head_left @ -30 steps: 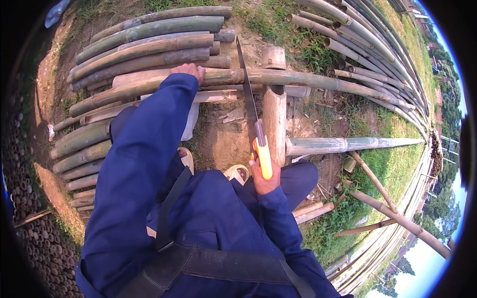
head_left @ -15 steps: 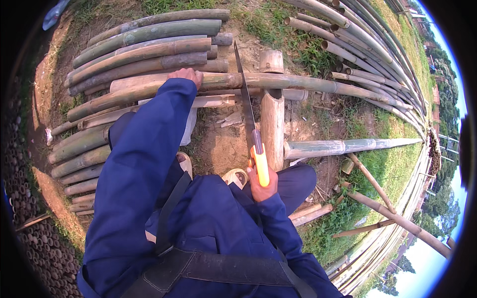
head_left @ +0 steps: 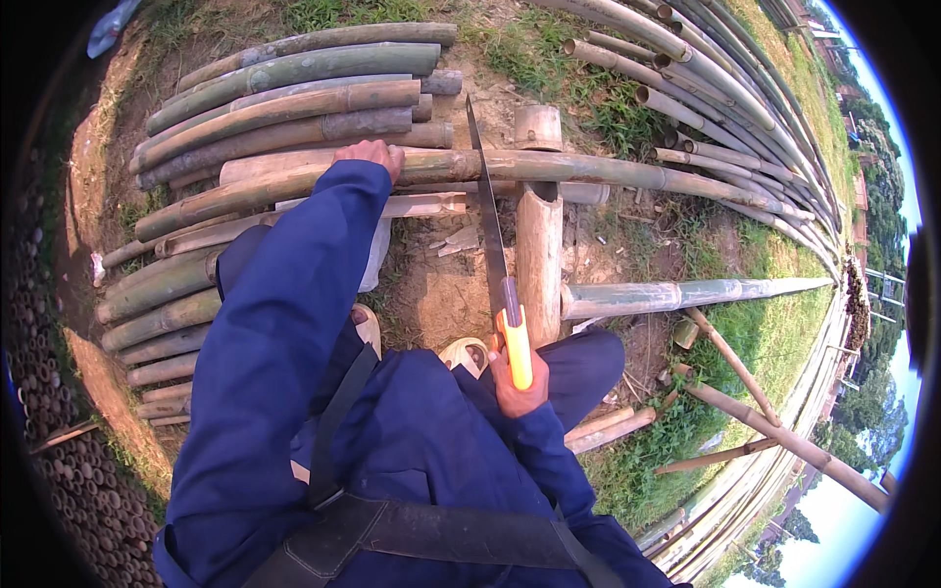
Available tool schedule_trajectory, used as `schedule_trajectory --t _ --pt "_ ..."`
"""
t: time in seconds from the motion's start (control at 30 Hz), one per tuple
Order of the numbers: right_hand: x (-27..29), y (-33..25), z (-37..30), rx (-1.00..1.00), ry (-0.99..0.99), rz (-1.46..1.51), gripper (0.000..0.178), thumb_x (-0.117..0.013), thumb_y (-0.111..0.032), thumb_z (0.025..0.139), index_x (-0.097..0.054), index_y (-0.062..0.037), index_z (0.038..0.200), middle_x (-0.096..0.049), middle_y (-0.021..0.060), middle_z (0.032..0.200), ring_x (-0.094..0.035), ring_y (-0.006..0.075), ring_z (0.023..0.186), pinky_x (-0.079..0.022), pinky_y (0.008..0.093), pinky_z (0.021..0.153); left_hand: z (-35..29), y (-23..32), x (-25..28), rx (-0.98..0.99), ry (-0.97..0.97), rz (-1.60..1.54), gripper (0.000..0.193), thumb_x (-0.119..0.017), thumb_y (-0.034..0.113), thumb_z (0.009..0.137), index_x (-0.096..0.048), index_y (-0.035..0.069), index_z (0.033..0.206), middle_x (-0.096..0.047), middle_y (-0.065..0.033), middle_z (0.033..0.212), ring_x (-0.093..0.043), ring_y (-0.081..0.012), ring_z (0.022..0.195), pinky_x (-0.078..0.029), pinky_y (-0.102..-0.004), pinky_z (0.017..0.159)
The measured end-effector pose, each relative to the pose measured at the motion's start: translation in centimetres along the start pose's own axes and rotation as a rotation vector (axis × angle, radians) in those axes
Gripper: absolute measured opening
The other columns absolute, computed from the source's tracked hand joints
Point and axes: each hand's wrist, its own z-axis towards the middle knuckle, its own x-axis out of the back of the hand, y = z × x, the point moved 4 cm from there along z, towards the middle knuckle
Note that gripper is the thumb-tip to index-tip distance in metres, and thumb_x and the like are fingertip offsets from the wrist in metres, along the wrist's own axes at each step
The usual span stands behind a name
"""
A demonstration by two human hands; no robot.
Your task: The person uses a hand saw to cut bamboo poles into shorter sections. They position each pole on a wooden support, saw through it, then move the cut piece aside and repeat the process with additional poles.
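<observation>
Lying crosswise over a short upright log [head_left: 538, 257], a long bamboo pole [head_left: 588, 169] is seen with its long axis running left to right across the view, well ahead of the person's body. A handsaw [head_left: 487, 211] is laid across the pole at close to a right angle, its blade pointing away from the person and meeting the pole just left of the log. The saw's orange-and-yellow handle lies nearer the body, and it is held by the right hand [head_left: 517, 384], whose grip is closed fully around the handle's lower end. From that grip the pole lies straight ahead, up the line of the blade, so the blade's travel is set along the person's forward direction, across the pole's length.

The pole is pressed down by the left hand [head_left: 371, 155], which is laid over it to the left of the blade, fingers curled over its top; whether the grip wraps right round cannot be told. This hand is the nearer one to the pole, being in contact with it, while the right hand is kept well back.

Beyond the pole, a stack of cut bamboo [head_left: 284, 93] is laid on bare ground, and more long poles [head_left: 725, 88] are piled to the right beside grass.
</observation>
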Motion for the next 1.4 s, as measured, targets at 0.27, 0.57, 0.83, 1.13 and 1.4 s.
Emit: schedule_trajectory --t 0.27,0.57,0.83,1.13,1.4 --pt "-2.6 -0.4 7.6 -0.01 0.071 0.041 0.015 -0.07 -0.011 0.093 -0.061 0.0017 0.094 -0.058 0.0053 0.068 -0.053 0.0134 0.058 -0.046 0.0322 0.056 0.1 0.8 0.1 -0.01 0.013 -0.021 0.054 -0.041 0.045 0.098 -0.076 0.004 0.104 -0.072 -0.024 0.106 -0.069 -0.0413 0.102 -0.051 -0.0515 0.093" --pt "1.5 1.6 -3.9 -0.011 -0.015 -0.129 0.045 -0.071 -0.003 0.087 -0.063 0.0 0.131 -0.072 0.0127 0.1 -0.07 0.0174 0.087 -0.054 0.0305 0.084 0.1 0.7 -0.3 0.018 -0.01 0.024 0.054 -0.041 0.046 0.098 -0.076 0.006 0.104 -0.072 -0.0245 0.104 -0.07 -0.0414 0.1 -0.052 -0.0512 0.093" --pt "-3.5 0.8 10.4 0.16 0.029 0.011 0.017 -0.074 -0.008 0.089 -0.064 0.0009 0.1 -0.062 0.006 0.078 -0.058 0.0144 0.071 -0.049 0.0314 0.066 -0.1 0.7 0.5 -0.006 0.012 -0.005 0.057 -0.04 0.046 0.097 -0.076 0.002 0.101 -0.073 -0.0249 0.102 -0.07 -0.0412 0.099 -0.052 -0.0503 0.093" --pt "-0.5 1.7 -0.7 -0.094 -0.034 0.092 0.046 -0.064 0.001 0.093 -0.055 0.0071 0.138 -0.064 0.0057 0.099 -0.058 0.0103 0.086 -0.05 0.025 0.082 -0.8 -0.1 0.3 0.001 -0.012 -0.051 0.056 -0.041 0.044 0.096 -0.077 0.001 0.097 -0.073 -0.0255 0.099 -0.072 -0.04 0.096 -0.054 -0.0484 0.093" --pt "-0.9 2.2 6.3 -0.031 -0.016 0.049 0.017 -0.073 -0.009 0.091 -0.066 0.0023 0.101 -0.065 0.0056 0.08 -0.059 0.0121 0.072 -0.049 0.0297 0.067 -0.5 0.5 -0.1 -0.009 -0.019 -0.01 0.055 -0.041 0.045 0.098 -0.076 0.003 0.101 -0.073 -0.0241 0.102 -0.07 -0.0404 0.1 -0.052 -0.0494 0.093"
